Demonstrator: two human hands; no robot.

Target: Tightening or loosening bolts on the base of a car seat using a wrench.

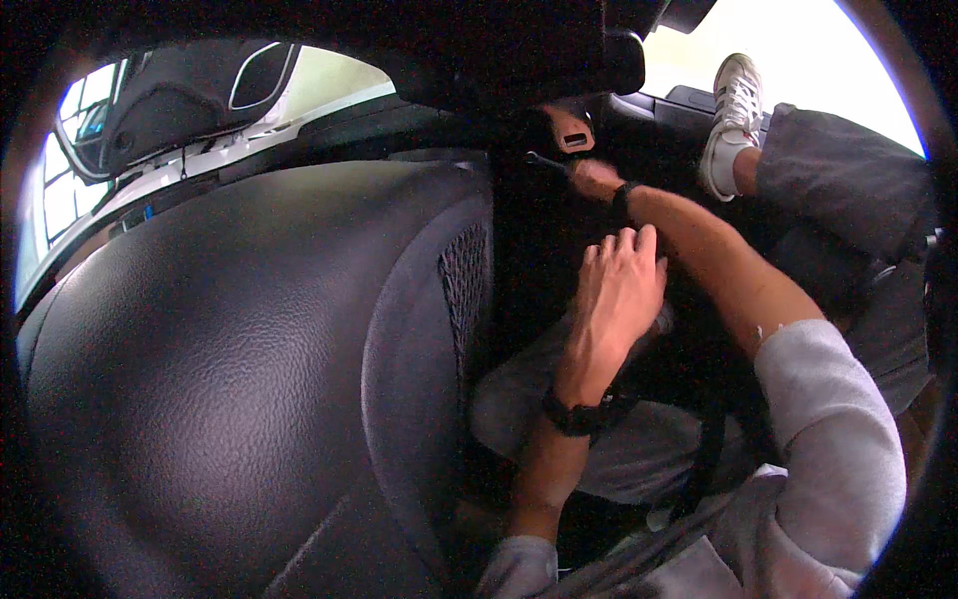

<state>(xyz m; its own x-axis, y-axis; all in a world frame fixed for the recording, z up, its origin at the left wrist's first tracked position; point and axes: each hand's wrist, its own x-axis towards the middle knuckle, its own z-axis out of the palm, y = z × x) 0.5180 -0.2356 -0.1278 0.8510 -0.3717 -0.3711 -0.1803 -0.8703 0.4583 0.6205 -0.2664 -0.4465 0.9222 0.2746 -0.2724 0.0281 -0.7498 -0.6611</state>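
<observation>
My right hand [597,180] is closed around a slim dark wrench [548,162] with a rounded end pointing left; most of its handle is hidden in the fist. Just above this fist sits a pinkish-tan part [573,132] with a dark slot in its face. My left hand [621,285] lies lower and nearer, back up, its fingers slightly bent and a little apart, with nothing visible in it. It is beside my right forearm, over a very dark area. What lies under its fingertips cannot be made out.
A large black leather seat back [230,349] with a net pocket [461,290] fills the left side. An open car door [180,100] stands beyond it. At upper right, a white shoe [733,110] and a grey-clad leg [838,170] rest near the bright door opening.
</observation>
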